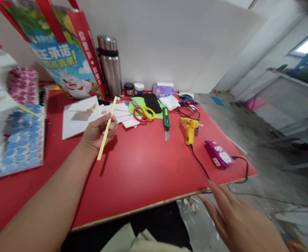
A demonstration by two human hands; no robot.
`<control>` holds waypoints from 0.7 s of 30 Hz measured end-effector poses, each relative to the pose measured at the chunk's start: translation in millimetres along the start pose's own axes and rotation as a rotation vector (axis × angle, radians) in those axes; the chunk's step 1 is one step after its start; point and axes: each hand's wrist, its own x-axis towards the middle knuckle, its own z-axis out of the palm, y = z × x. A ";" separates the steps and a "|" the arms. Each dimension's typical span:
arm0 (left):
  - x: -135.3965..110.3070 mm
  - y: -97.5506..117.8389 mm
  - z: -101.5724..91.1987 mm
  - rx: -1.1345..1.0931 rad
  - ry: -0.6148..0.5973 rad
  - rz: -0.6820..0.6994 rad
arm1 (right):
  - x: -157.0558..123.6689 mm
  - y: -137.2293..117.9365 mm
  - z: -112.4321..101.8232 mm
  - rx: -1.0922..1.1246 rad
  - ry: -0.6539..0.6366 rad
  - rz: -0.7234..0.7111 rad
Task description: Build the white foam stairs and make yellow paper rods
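Note:
My left hand (pixel 99 130) is closed on a long pale yellow strip (pixel 106 128), which it holds slanted above the red table (pixel 143 175). Behind that hand lie white foam sheets (pixel 83 113). My right hand (pixel 238 220) hangs off the table's front right corner with its fingers stretched out and nothing in them. Nearest to it on the table are a purple power strip (pixel 219 154) and a yellow glue gun (pixel 189 128) with a black cord.
Orange-and-yellow scissors (pixel 142 112), a green utility knife (pixel 166 122) and a black case (pixel 152 102) lie mid-table. A steel flask (pixel 110 66), small jars and a red printed bag (pixel 62 52) stand at the back. A stacked model with blue and pink dots (pixel 14 119) fills the left.

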 end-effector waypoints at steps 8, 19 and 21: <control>-0.4 -8.2 -0.2 0.089 -0.085 -0.039 | 189.2 -127.7 28.5 0.340 -0.186 -0.218; 3.3 -11.4 -5.2 0.100 -0.084 -0.033 | 146.2 -102.6 35.8 0.310 -0.204 -0.066; 3.3 -11.0 -6.1 0.112 -0.083 -0.037 | 99.2 -87.9 37.8 0.278 -0.159 -0.047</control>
